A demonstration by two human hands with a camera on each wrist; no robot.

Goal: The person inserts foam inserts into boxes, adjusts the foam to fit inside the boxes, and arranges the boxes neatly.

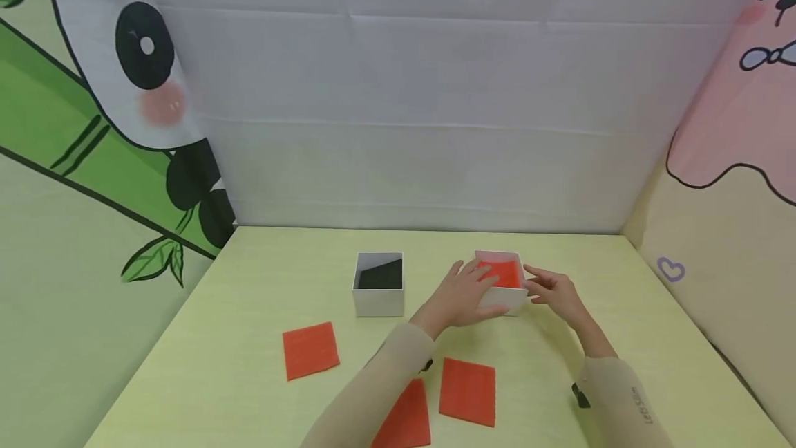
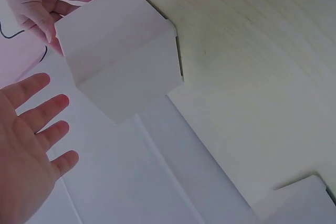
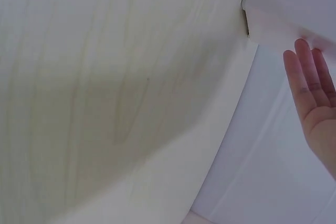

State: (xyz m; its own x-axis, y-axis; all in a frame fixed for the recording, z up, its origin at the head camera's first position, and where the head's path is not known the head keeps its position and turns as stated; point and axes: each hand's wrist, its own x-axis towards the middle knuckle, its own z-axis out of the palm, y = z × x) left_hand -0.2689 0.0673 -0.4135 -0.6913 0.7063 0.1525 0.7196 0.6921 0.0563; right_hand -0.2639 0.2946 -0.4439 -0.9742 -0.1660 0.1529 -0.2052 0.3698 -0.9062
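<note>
A small white open-topped box stands at the right of the table with a red cloth square inside. Over its left side reaches my left hand, fingers extended. In the left wrist view that hand has its fingers spread and straight, with nothing in them. My right hand is at the box's right side. The right wrist view has its straight fingertips against the box wall. Three more red cloth squares lie nearer me: one at left, one partly behind my left sleeve, one at centre.
To the left stands a second white box with a black piece inside. A white backdrop rises at the table's far edge. Cartoon-printed panels flank the yellow table.
</note>
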